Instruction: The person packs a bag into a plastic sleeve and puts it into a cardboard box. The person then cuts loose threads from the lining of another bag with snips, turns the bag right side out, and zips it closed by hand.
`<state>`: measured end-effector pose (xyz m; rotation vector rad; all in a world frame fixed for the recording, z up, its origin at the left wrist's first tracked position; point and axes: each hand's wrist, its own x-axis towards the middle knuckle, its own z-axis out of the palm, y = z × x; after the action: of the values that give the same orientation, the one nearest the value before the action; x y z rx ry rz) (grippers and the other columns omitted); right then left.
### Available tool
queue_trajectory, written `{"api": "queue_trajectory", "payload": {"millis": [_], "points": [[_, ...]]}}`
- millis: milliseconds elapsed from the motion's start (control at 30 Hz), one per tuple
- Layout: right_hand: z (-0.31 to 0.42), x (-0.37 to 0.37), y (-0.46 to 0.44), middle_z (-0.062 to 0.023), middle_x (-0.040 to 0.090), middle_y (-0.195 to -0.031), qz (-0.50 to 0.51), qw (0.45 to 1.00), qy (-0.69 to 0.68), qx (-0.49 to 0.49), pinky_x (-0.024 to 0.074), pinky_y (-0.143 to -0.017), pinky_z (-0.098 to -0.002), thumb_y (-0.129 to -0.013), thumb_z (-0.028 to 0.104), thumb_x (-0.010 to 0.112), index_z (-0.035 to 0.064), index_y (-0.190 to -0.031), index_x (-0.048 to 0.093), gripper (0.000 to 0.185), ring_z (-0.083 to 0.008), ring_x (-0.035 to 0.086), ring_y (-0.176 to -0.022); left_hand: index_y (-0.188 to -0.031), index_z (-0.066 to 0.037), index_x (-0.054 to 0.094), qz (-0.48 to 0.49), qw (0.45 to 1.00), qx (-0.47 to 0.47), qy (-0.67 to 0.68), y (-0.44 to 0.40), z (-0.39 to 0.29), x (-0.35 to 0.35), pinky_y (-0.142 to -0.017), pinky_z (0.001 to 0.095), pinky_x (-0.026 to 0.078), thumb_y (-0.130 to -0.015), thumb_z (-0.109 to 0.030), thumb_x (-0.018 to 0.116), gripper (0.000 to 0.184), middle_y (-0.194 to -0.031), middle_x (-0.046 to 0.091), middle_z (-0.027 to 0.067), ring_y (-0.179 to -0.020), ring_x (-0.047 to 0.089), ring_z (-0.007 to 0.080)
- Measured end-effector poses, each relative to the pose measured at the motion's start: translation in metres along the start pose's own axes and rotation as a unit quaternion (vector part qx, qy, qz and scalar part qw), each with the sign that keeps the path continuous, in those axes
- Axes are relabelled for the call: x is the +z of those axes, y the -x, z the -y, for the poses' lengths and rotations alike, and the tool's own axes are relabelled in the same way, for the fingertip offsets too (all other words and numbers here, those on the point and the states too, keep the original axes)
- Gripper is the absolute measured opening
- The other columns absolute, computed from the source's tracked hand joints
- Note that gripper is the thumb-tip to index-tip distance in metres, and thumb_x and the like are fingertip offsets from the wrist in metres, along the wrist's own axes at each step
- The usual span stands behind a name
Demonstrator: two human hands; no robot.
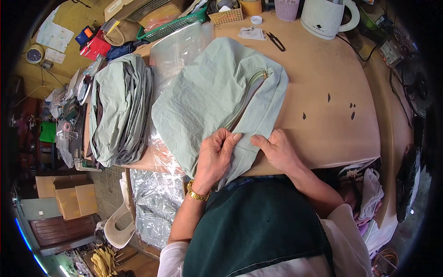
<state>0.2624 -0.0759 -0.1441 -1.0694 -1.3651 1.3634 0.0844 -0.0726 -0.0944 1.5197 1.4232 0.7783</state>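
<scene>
A pale green zippered cloth (203, 87) lies across the table in front of me, soft and wrinkled. Its partly open zipper (244, 99) runs diagonally, with a brass-coloured slider (264, 75) near the far end. My left hand (216, 151) pinches the cloth's near edge beside the zipper's lower end, thumb on top. Just to the right, my right hand (273, 148) pinches the same edge between thumb and curled fingers. A short stretch of fabric spans the gap between both thumbs.
A stack of similar folded cloths (122, 108) sits at the left. Clear plastic bags (177, 48) lie behind the cloth. Black thread snips (276, 41), a white kettle (322, 18) and a green basket (173, 24) stand or lie along the far side of the brown table (323, 138).
</scene>
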Motion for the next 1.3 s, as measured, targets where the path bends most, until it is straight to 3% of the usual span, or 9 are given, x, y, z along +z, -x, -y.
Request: {"api": "queue_trajectory", "payload": {"millis": [167,233,367,433,633,733,767,1067,1300], "points": [[-0.003,0.000,0.003,-0.0083,0.066,-0.072,-0.039,0.999,-0.009,-0.012,0.0476,-0.064,-0.0324,-0.097,0.033,0.058,-0.0038,-0.100,0.067,0.038,-0.0115,0.054,-0.066,-0.070,-0.003,0.048,-0.021,0.999,0.028,-0.021,-0.002,0.000,0.006,-0.050,0.0253,0.031,-0.094,-0.026,0.066,0.037,-0.061,0.039,-0.0046,-0.060,0.033,0.0052],[0.008,-0.002,0.005,-0.0066,0.064,-0.067,-0.001,0.993,-0.053,0.109,0.0469,-0.062,-0.0297,-0.097,0.035,0.057,-0.0024,-0.099,0.068,0.039,-0.0102,0.053,-0.064,-0.070,-0.003,0.047,-0.046,0.997,0.060,-0.030,-0.001,-0.004,0.009,-0.050,0.0266,0.033,-0.093,-0.024,0.066,0.037,-0.060,0.038,-0.0015,-0.058,0.034,0.0074],[0.006,0.001,0.005,-0.0039,0.063,-0.070,-0.017,0.989,-0.018,0.143,0.0464,-0.063,-0.0271,-0.097,0.032,0.058,-0.0011,-0.099,0.068,0.034,-0.0069,0.053,-0.067,-0.070,-0.002,0.047,-0.082,0.986,0.112,-0.089,-0.001,-0.004,0.012,-0.050,0.0281,0.035,-0.093,-0.022,0.066,0.036,-0.059,0.038,0.0029,-0.057,0.035,0.0093],[0.001,0.003,0.004,-0.0015,0.065,-0.078,0.017,0.999,-0.046,-0.008,0.0475,-0.067,-0.0263,-0.097,0.026,0.059,-0.0005,-0.103,0.068,0.029,-0.0054,0.055,-0.075,-0.075,0.000,0.053,-0.105,0.969,0.171,-0.147,-0.003,-0.006,0.011,-0.049,0.0365,0.041,-0.091,-0.022,0.068,0.031,-0.058,0.049,0.0181,-0.050,0.048,0.0282],[-0.007,-0.009,0.009,-0.0012,0.067,-0.093,0.108,0.981,-0.149,0.057,0.0478,-0.077,-0.0265,-0.095,0.020,0.061,-0.0037,-0.112,0.064,0.029,-0.0056,0.056,-0.087,-0.079,0.000,0.052,-0.067,0.988,0.096,-0.101,-0.007,-0.007,0.008,-0.052,0.0396,0.043,-0.089,-0.025,0.068,0.032,-0.062,0.053,0.0197,-0.057,0.054,0.0380],[-0.020,-0.012,-0.004,-0.0022,0.067,-0.098,-0.011,0.987,-0.159,0.034,0.0482,-0.081,-0.0274,-0.094,0.018,0.063,-0.0054,-0.114,0.062,0.031,-0.0073,0.058,-0.090,-0.079,0.002,0.055,0.001,0.978,0.125,-0.167,0.002,-0.019,-0.003,-0.055,0.0389,0.043,-0.089,-0.028,0.069,0.034,-0.063,0.052,0.0196,-0.055,0.051,0.0322],[-0.019,-0.009,-0.010,-0.0038,0.066,-0.103,-0.067,0.960,-0.269,0.037,0.0481,-0.085,-0.0281,-0.093,0.019,0.065,-0.0042,-0.115,0.061,0.032,-0.0104,0.060,-0.092,-0.083,0.002,0.059,0.042,0.955,0.155,-0.249,0.005,-0.015,-0.007,-0.058,0.0413,0.043,-0.087,-0.032,0.070,0.036,-0.068,0.056,0.0221,-0.061,0.054,0.0394],[-0.014,-0.003,-0.018,-0.0061,0.066,-0.107,-0.116,0.916,-0.380,0.059,0.0477,-0.093,-0.0322,-0.096,0.018,0.061,-0.0010,-0.116,0.060,0.028,-0.0156,0.061,-0.099,-0.076,0.002,0.056,0.079,0.982,-0.001,-0.174,0.007,-0.006,-0.017,-0.055,0.0452,0.041,-0.086,-0.024,0.070,0.031,-0.062,0.052,0.0227,-0.062,0.053,0.0437],[-0.026,-0.003,-0.007,-0.0081,0.069,-0.100,-0.087,0.910,-0.397,0.080,0.0543,-0.080,-0.0336,-0.092,0.009,0.063,0.0004,-0.108,0.063,0.018,-0.0164,0.066,-0.088,-0.084,0.001,0.063,0.069,0.964,0.097,-0.239,0.008,-0.010,-0.017,-0.053,0.0394,0.041,-0.082,-0.018,0.073,0.022,-0.069,0.056,0.0202,-0.058,0.054,0.0345]]}}
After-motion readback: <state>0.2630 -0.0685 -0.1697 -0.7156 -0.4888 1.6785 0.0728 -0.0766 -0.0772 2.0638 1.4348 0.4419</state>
